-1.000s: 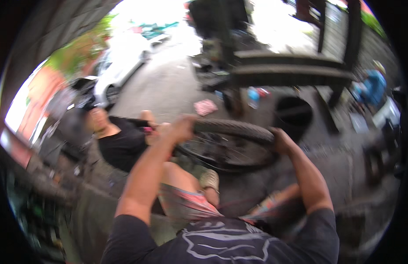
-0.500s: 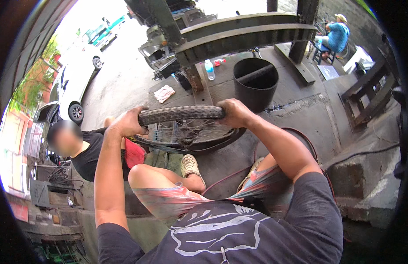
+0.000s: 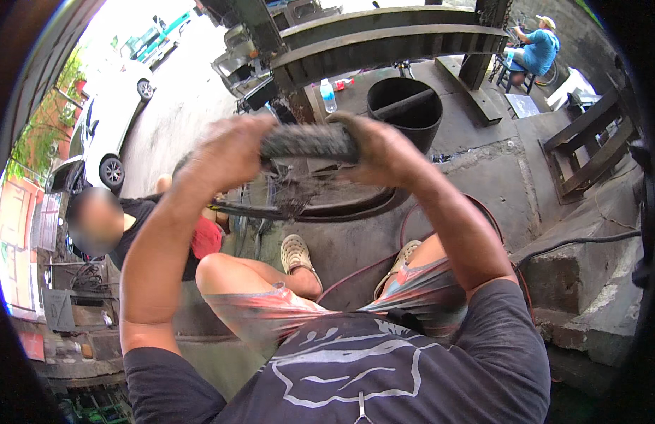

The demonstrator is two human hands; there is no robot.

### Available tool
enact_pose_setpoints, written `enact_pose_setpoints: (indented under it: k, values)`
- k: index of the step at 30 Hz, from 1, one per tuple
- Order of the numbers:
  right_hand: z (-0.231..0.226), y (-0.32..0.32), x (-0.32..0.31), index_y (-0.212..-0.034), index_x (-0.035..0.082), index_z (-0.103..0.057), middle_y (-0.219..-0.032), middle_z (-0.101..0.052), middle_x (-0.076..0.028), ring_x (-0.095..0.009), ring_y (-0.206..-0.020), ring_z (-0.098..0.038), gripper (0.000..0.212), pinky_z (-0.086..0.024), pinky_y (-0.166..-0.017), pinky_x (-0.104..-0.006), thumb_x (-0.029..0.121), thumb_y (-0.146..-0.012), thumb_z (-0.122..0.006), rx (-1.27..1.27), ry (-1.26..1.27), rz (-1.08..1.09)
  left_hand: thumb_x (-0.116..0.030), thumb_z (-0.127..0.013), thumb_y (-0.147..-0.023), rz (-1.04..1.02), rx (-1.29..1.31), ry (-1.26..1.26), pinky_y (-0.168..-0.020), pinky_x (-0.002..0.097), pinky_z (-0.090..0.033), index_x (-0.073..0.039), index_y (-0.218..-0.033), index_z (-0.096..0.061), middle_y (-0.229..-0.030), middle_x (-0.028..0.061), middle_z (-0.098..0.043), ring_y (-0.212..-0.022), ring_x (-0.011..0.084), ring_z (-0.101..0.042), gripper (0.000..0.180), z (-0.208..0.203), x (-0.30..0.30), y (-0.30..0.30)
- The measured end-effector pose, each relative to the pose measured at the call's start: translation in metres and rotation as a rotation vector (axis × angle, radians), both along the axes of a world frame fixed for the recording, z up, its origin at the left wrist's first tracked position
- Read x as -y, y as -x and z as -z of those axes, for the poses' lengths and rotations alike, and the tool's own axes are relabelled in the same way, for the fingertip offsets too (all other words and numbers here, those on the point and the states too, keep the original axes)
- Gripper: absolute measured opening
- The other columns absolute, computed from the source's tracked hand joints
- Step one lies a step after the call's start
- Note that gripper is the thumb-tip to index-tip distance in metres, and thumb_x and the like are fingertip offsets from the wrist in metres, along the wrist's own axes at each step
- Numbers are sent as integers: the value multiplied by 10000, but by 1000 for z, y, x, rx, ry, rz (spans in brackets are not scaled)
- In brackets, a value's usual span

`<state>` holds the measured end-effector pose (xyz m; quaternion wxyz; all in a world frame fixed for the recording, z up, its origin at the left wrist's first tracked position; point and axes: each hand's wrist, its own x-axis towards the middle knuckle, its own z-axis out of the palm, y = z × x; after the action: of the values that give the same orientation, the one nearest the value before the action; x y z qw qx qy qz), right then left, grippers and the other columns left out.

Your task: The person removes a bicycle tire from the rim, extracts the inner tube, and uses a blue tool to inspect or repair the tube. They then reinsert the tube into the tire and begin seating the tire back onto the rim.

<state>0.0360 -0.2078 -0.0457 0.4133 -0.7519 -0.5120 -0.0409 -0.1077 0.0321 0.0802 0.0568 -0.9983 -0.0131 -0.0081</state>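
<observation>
In front of me a bicycle wheel (image 3: pixel 341 211) with a black knobby tyre (image 3: pixel 308 143) leans upright over the ground, its spokes and hub smeared by motion. My left hand (image 3: pixel 237 150) is wrapped round the upper tyre on the left. On the right, my right hand (image 3: pixel 384 147) grips the same stretch of tyre, only a short length of tread showing between the two. Both hands are blurred, and some fingers are hidden behind the tyre. The wheel's lower edge is above my feet in beige clogs (image 3: pixel 299 258).
Beyond the wheel stand a black round tub (image 3: pixel 425 138), a water bottle (image 3: pixel 328 97) and a heavy steel frame (image 3: pixel 391 48). A person in black (image 3: pixel 140 226) sits close on my left. A reddish hose (image 3: pixel 356 281) crosses the ground by my feet. Another person in blue (image 3: pixel 539 53) sits far right.
Both hands have risen with the tyre's upper part and come closer together, the left sliding rightward along it. My left arm now hides the cloth on the ground.
</observation>
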Motion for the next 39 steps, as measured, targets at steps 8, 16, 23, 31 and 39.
enact_pose_setpoints:
  k: [8, 16, 23, 31, 39]
  values:
    - [0, -11, 16, -1023, 15, -715, -1009, -757, -255, -480, -1069, -748, 404, -591, -908, -552, 154, -726, -951, 63, 211, 68, -144, -978, -756, -188, 105, 352, -988, 498, -584, -51, -1230, -764, -1134, 221, -802, -1108, 426, -775, 528, 68, -45, 42]
    - [-14, 10, -4, -999, 21, -708, -1018, -761, -221, -476, -1040, -750, 383, -594, -905, -554, 184, -753, -952, 175, 241, 107, -135, -977, -743, -210, 125, 419, -970, 489, -585, -35, -1197, -768, -1116, 240, -796, -1083, 419, -780, 510, 78, -74, 62]
    - [-16, 19, -46, -1337, 73, -661, -1108, -781, -205, -438, -1119, -759, 631, -598, -951, -544, 203, -785, -939, 120, 357, -36, -172, -936, -772, -54, 205, 315, -1089, 494, -584, -124, -1538, -596, -1321, 262, -762, -1239, 410, -751, 839, 55, -39, 64]
    - [-4, -11, -7, -1346, 65, -667, -1165, -797, -222, -436, -1165, -754, 694, -595, -983, -524, 153, -724, -962, -150, 313, -65, -219, -914, -835, -140, 119, 179, -997, 516, -606, -150, -1358, -749, -1163, 205, -819, -1124, 423, -782, 553, 62, -21, 37]
    - [23, -25, -1, -1021, 17, -722, -1031, -773, -252, -455, -1091, -752, 357, -600, -916, -525, 166, -761, -916, 13, 174, -42, -186, -974, -758, -203, 166, 263, -992, 507, -600, -97, -1214, -782, -1114, 187, -822, -1107, 413, -785, 503, 45, -39, 48]
